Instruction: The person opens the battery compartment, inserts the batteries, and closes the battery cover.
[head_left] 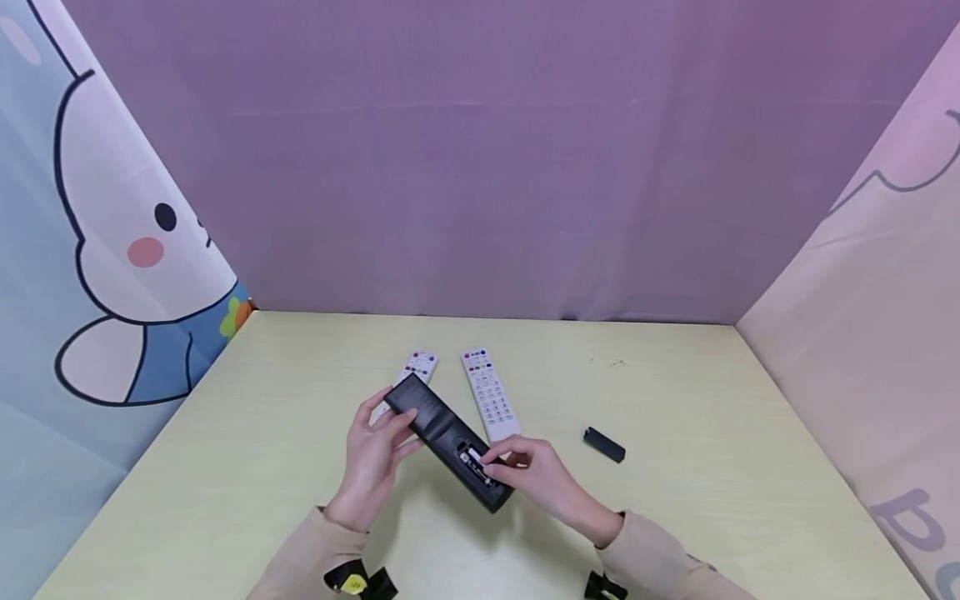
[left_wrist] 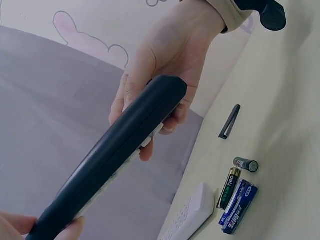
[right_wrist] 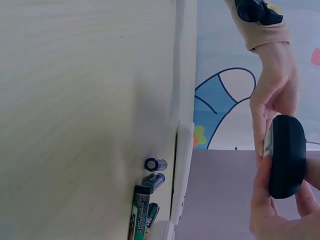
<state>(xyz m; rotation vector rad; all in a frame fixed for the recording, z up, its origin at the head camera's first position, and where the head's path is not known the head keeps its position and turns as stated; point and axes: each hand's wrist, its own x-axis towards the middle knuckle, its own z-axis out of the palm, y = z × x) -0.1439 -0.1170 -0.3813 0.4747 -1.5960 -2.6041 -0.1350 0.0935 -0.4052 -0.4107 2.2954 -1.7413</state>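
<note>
Beige sleeves (head_left: 652, 550); black wrist devices (head_left: 381, 585), left yellow-marked.

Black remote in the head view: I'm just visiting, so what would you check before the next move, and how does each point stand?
1. Black remote held: ok; the left hand grips it.
2. Slot uncovered: ok; the cover lies on the table.
3. Battery in the slot: ok; at least one shows.
4. Battery direction right: cannot tell; the marks are too small.
5. Slot clear of fingers: not ok; the right hand has fingertips over it.
</note>
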